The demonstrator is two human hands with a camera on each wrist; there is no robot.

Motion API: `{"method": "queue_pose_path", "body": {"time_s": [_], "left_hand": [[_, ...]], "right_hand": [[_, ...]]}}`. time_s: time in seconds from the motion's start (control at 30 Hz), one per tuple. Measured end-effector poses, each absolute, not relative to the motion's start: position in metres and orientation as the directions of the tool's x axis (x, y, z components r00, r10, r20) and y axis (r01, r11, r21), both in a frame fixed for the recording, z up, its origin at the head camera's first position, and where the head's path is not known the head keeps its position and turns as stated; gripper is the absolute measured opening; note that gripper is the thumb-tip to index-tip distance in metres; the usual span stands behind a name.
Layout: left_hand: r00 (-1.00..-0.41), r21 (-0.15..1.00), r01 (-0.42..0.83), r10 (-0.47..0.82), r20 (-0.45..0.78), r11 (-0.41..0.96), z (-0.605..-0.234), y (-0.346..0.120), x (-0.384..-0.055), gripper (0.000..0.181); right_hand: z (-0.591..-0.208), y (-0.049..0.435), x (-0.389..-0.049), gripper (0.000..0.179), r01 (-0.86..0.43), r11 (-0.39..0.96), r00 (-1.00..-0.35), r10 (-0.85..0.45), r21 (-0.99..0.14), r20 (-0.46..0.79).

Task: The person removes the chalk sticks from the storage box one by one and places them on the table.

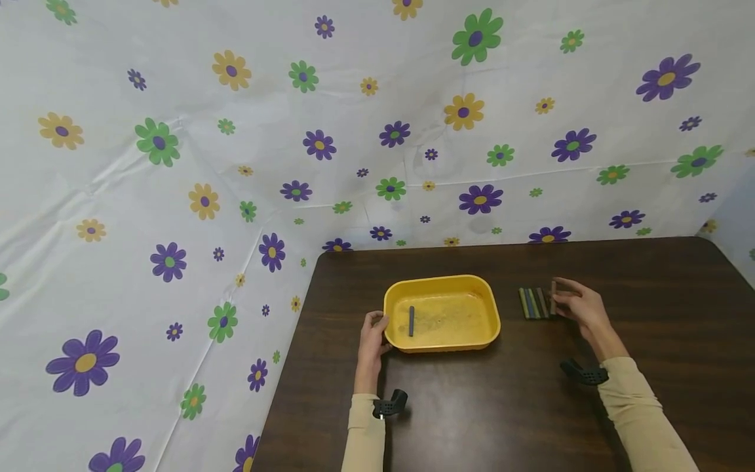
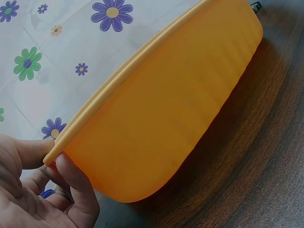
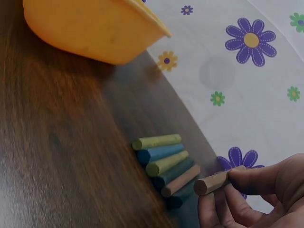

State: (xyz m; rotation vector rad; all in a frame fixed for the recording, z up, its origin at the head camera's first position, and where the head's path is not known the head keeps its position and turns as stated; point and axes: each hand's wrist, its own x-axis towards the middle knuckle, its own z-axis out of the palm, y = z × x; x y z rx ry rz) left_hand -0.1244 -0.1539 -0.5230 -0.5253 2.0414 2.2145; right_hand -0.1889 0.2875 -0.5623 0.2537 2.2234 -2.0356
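Observation:
A yellow plastic tub (image 1: 438, 348) sits on the table with one dark blue-grey chalk stick (image 1: 411, 321) lying inside near its left end. My left hand (image 1: 371, 339) pinches the tub's left rim between thumb and fingers, plain in the left wrist view, where the tub's outer wall (image 2: 152, 109) shows. To the right of the tub, my right hand (image 1: 586, 313) holds a tan-brown chalk stick (image 3: 211, 184) between thumb and fingers. Just beside it, several chalk sticks lie side by side in a row on the table: yellow-green (image 3: 159, 141), blue (image 3: 164, 153), dark and brown (image 3: 181, 181).
A dark wood-grain table (image 1: 472, 413) carries everything. Behind it and along the left hangs a white sheet (image 1: 354, 39) with purple, green and yellow flowers. Black wrist devices sit on the left forearm (image 1: 390, 403) and right forearm (image 1: 584, 372).

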Motion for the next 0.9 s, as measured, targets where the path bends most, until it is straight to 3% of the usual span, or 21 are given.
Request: {"method": "queue_pose_path", "body": {"time_s": [0.5, 0.9], "left_hand": [[-0.935, 0.950, -0.295, -0.173, -0.309, -0.102, -0.522, -0.154, -0.124, 0.033], [-0.934, 0.948, -0.303, -0.171, -0.315, -0.093, -0.521, -0.154, -0.126, 0.033]], "right_hand": [[-0.574, 0.293, -0.185, 0.055, 0.225, 0.222, -0.972, 0.118, -0.949, -0.203], [-0.580, 0.285, -0.190, 0.050, 0.156, 0.404, -0.978, 0.189, -0.902, -0.084]]}}
